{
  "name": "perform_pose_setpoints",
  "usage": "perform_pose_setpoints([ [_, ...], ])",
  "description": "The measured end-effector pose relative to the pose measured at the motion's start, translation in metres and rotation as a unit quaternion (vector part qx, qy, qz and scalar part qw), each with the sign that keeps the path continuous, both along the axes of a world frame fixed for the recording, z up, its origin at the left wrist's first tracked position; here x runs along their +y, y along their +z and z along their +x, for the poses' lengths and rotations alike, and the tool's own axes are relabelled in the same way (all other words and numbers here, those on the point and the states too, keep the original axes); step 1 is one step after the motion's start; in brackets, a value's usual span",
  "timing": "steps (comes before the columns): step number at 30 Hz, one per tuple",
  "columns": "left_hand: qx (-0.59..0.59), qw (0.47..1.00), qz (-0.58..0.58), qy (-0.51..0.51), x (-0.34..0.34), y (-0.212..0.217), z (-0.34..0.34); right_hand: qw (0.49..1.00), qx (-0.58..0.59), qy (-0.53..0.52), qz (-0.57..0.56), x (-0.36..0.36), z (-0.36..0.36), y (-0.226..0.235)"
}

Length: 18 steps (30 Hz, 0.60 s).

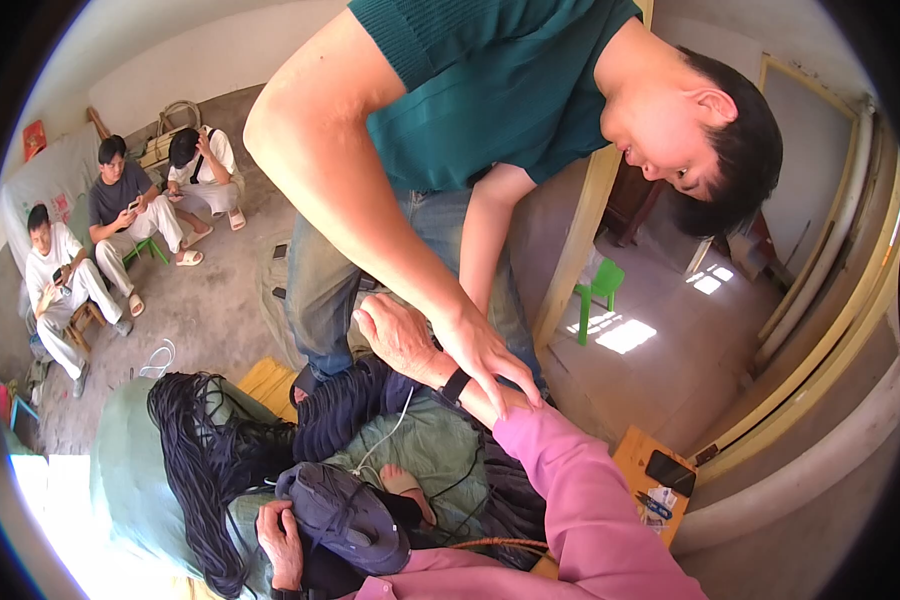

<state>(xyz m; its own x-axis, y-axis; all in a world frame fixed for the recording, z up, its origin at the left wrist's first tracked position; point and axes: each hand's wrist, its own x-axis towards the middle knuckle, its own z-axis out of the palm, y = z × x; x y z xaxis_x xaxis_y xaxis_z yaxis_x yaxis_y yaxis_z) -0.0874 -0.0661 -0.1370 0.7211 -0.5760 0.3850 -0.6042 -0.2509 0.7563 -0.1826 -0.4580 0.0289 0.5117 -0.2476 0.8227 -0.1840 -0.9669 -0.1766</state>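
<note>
My right hand (400, 335), with a dark wristband, is raised over the middle, holding nothing I can see; its fingers look apart. Another person in a teal shirt has a hand (490, 365) on my pink-sleeved right forearm. Low in the picture, my left hand (280, 545) has its fingers bent at the edge of a dark, shoe-shaped cloth piece (345, 515) with straps. What those fingers grip is hidden. Beside them hangs a bundle of black cords (205, 480). Farther back lies a row of dark stacked pieces (345, 410).
A large green sack (125, 470) stands at left. To the right, a small wooden table (635, 455) carries a phone (670, 472) and blue-handled snips (654, 505). Three seated people are at far left. A green chair (600, 290) stands beyond the doorway.
</note>
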Motion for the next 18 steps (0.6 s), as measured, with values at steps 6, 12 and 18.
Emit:
perform_pose_setpoints([
  [6,0.004,1.0,0.0,-0.004,-0.001,0.002,-0.001,1.0,0.0,0.014,-0.016,0.004,-0.003,-0.001],
  [12,0.001,1.0,0.006,-0.002,-0.001,0.005,-0.001,0.998,0.05,0.037,-0.03,0.016,-0.005,-0.005],
  [18,0.002,1.0,-0.007,-0.005,-0.002,0.006,-0.002,0.996,0.047,0.057,-0.058,0.016,-0.007,-0.007],
])
